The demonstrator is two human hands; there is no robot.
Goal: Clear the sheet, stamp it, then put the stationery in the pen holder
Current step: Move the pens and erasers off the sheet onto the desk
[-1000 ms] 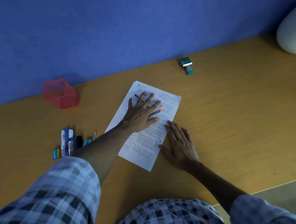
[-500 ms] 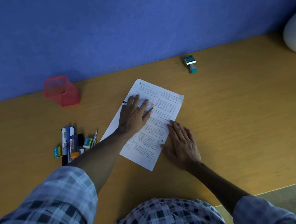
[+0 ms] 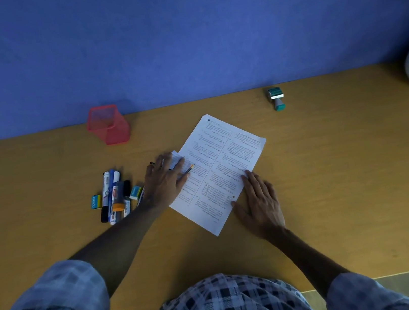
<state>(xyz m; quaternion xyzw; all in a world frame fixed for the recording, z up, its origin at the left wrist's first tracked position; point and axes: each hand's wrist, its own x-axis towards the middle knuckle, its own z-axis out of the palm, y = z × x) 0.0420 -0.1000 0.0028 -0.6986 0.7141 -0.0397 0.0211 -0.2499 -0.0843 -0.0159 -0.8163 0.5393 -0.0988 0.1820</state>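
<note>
Sliding leftward since the earlier frames, the left hand [image 3: 164,180] now lies flat at the left edge of the sheet [image 3: 222,168], fingers spread over a pencil [image 3: 189,169] and a dark pen [image 3: 152,163], lifting that paper edge slightly. Right of the sheet's near corner, the right hand [image 3: 259,199] presses flat, open, holding nothing. Left of the sheet lies a cluster of markers [image 3: 114,195] and erasers [image 3: 96,201]; beyond it to the left stands the red pen holder [image 3: 108,125], beyond it to the right the stamp [image 3: 276,98].
</note>
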